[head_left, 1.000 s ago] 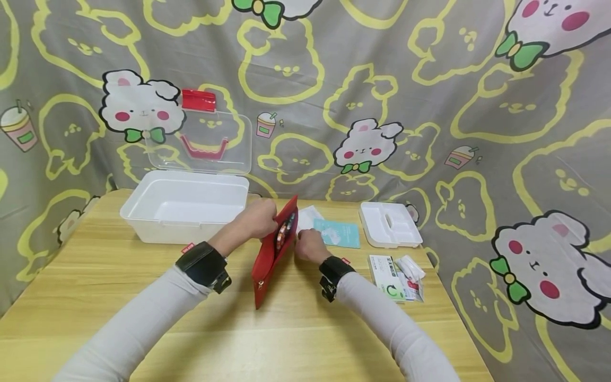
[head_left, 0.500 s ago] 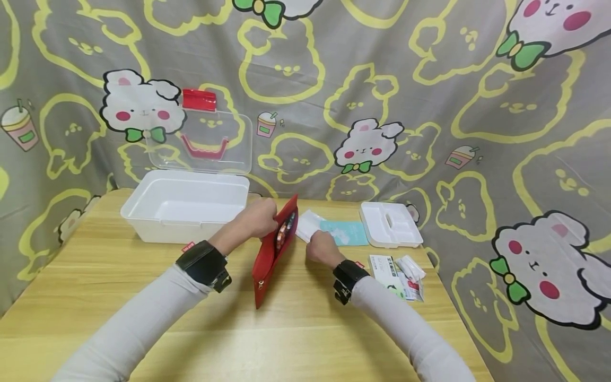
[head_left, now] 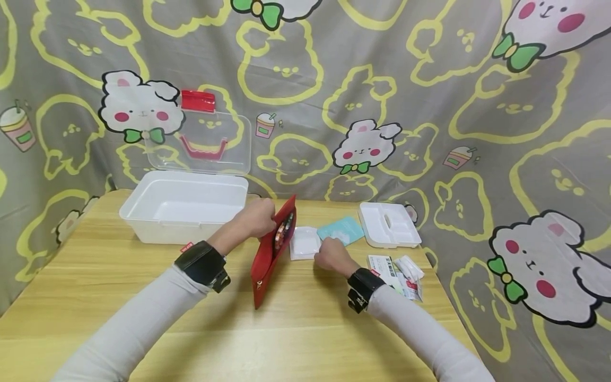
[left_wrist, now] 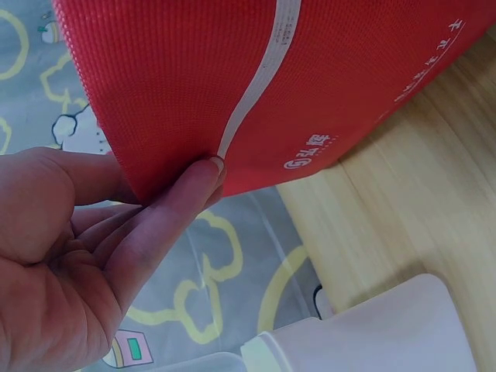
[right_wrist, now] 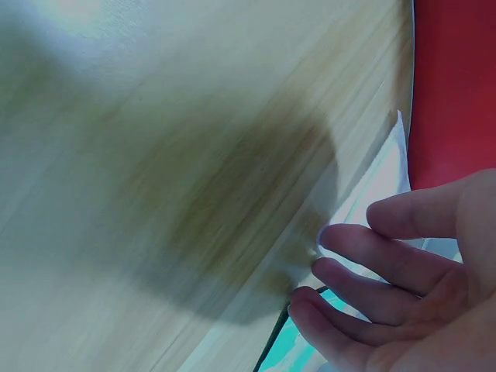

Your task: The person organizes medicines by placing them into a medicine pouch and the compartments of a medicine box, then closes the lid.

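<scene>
- The red pouch (head_left: 262, 265) is standing on edge at the middle of the table (head_left: 200, 329), its mouth gaping.
- The left hand (head_left: 260, 216) is pinching the pouch's upper left edge towards its far end, with fingers and thumb gripping the red fabric.
- The right hand (head_left: 334, 255) is reaching over the right side of a flat white packet (head_left: 305, 243), its fingers loosely bent; no pinch is showing.
- Progress seems to be partial: the pouch is already gaping, and the white packet and a teal packet (head_left: 341, 229) are already lying outside it, to its right.
- Colourful contents (head_left: 281, 237) are sitting inside the pouch, so that part appears to be left undone.
- The white box (head_left: 164, 232) is standing at the far left, its lid (head_left: 241, 132) raised; a divided tray (head_left: 377, 241) is lying at the far right.
- The pouch's sides are hiding how much it is holding; the kinds are looking too small to tell.
- The right wrist strap (head_left: 365, 284) is partly covering a white-and-green pack (head_left: 382, 265).
- Whether the right fingertips are pressing the white packet is remaining unclear.
</scene>
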`<state>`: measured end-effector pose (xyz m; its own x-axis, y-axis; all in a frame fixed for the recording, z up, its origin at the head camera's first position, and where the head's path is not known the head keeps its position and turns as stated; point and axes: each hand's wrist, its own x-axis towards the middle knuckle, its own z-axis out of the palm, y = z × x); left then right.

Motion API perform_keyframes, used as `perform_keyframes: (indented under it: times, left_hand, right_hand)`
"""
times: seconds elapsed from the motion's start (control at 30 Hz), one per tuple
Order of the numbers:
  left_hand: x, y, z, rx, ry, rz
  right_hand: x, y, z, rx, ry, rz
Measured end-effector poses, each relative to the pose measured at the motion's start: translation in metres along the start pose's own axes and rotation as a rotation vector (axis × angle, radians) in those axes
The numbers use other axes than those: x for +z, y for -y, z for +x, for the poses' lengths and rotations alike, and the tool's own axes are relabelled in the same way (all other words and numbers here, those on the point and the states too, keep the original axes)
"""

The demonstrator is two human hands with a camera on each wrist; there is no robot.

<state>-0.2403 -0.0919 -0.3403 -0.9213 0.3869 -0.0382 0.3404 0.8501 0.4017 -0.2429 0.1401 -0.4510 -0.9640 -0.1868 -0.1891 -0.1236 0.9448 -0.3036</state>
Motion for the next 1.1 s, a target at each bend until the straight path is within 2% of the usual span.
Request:
perform_keyframes:
  times: [0.13,0.3,0.47,0.77,1.1]
  left_hand:
    - [0.001,0.0,0.0,0.005,-0.005,-0.01]
    - [0.001,-0.001,-0.001,0.017,-0.012,-0.006]
    - [0.001,-0.002,-0.002,0.014,-0.012,-0.002]
    - [0.002,-0.004,-0.002,0.019,-0.013,-0.008]
    - [0.001,-0.004,-0.004,0.02,0.029,-0.026]
  right_hand:
    - [-0.002,0.0,-0.002,0.02,0.011,-0.037]
    - [-0.003,0.0,0.0,0.025,0.036,-0.019]
    - [-0.001,0.002,0.007,0.024,0.007,-0.008]
    - [0.007,0.002,0.021,0.105,0.005,0.057]
    - [0.011,0.004,0.025,0.169,0.039,0.116]
